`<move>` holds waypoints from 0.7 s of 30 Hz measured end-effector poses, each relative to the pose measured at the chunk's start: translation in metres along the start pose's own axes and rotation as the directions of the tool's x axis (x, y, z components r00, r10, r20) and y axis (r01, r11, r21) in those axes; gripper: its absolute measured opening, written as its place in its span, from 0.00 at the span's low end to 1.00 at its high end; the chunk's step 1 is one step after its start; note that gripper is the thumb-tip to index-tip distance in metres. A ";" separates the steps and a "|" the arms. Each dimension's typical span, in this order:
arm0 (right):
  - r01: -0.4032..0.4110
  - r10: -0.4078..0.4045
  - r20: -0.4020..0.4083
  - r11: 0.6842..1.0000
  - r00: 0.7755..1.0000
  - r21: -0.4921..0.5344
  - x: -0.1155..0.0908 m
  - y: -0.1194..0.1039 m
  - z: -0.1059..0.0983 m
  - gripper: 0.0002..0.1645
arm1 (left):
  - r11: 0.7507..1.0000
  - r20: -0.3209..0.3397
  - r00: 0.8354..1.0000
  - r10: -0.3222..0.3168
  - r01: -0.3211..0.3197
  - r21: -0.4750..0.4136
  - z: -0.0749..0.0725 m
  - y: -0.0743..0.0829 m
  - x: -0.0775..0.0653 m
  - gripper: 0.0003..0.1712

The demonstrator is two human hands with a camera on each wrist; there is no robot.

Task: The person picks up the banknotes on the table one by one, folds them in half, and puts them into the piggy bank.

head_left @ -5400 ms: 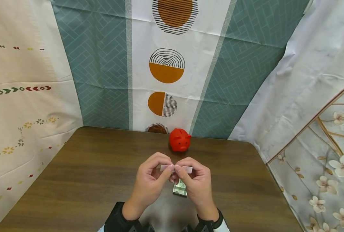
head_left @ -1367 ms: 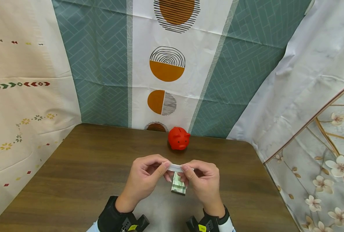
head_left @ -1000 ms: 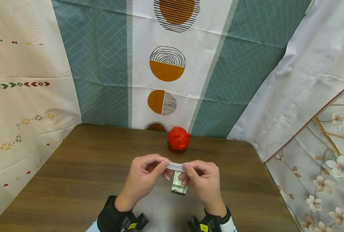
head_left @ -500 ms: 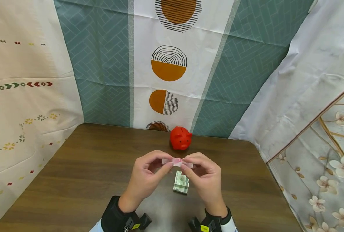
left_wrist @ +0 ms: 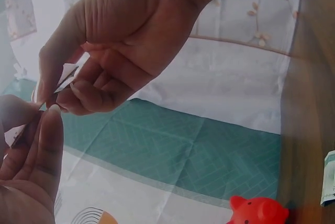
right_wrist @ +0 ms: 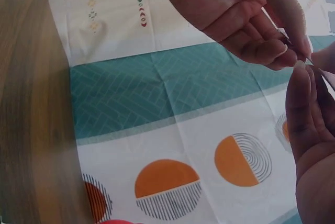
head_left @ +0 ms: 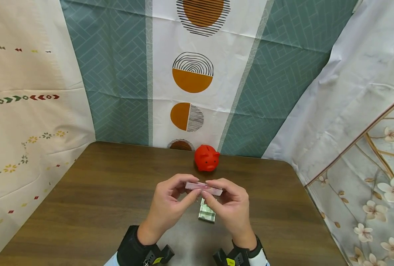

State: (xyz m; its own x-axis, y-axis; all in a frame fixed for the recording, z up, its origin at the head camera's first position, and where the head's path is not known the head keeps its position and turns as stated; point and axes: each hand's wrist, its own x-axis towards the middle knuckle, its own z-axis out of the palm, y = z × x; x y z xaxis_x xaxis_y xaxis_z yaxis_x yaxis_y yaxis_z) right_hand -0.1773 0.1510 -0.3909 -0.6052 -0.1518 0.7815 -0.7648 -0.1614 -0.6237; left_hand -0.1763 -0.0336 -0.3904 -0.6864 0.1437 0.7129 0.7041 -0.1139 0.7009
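Observation:
A narrow strip of folded pink banknote (head_left: 197, 186) is held in the air above the table, lying crosswise between both hands. My left hand (head_left: 170, 203) pinches its left part between thumb and fingers. My right hand (head_left: 231, 207) pinches the right part the same way, the two thumb tips close together at its lower edge. In both wrist views the note shows only as thin edges among the fingers. Below the hands, a folded green banknote (head_left: 206, 214) lies on the table, its far end partly covered by the right thumb.
A red piggy bank (head_left: 206, 159) with a slot on top stands near the table's far edge, beyond the hands. The brown wooden table (head_left: 117, 177) ends at a patterned cloth backdrop (head_left: 120, 74), with more cloths hanging left and right.
The strip earlier showed a white side; now its pink side faces up and it lies straighter than half a second ago. The thumbs have come together at its middle. Piggy bank and green banknote stay put.

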 end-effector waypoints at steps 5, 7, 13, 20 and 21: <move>-0.008 0.008 0.005 1.000 1.000 -0.007 -0.001 0.000 0.001 0.26 | 1.000 0.005 1.000 -0.011 0.011 0.010 0.000 0.000 0.000 0.15; 0.004 -0.004 0.013 1.000 1.000 -0.009 -0.001 0.000 0.000 0.26 | 1.000 0.010 1.000 -0.012 0.012 0.018 0.000 0.000 0.000 0.14; -0.022 0.022 -0.012 0.999 1.000 -0.032 -0.003 -0.002 -0.001 0.26 | 0.999 0.013 1.000 0.014 -0.014 0.030 0.000 -0.002 0.001 0.14; -0.053 0.051 -0.049 0.998 0.998 -0.037 -0.002 -0.003 -0.002 0.26 | 0.998 -0.006 1.000 0.022 -0.021 0.059 -0.003 -0.001 0.000 0.13; -0.060 0.058 -0.052 0.997 0.997 -0.044 -0.002 -0.003 -0.003 0.26 | 0.998 -0.007 1.000 0.020 -0.020 0.059 -0.004 -0.001 0.000 0.13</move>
State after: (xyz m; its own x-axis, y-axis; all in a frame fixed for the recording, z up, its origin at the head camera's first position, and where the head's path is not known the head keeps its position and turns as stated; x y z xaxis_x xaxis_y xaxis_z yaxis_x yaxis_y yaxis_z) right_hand -0.1741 0.1544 -0.3902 -0.6588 -0.1103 0.7442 -0.7361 -0.1094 -0.6679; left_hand -0.1780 -0.0370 -0.3908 -0.6733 0.1348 0.7270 0.7269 -0.0589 0.6842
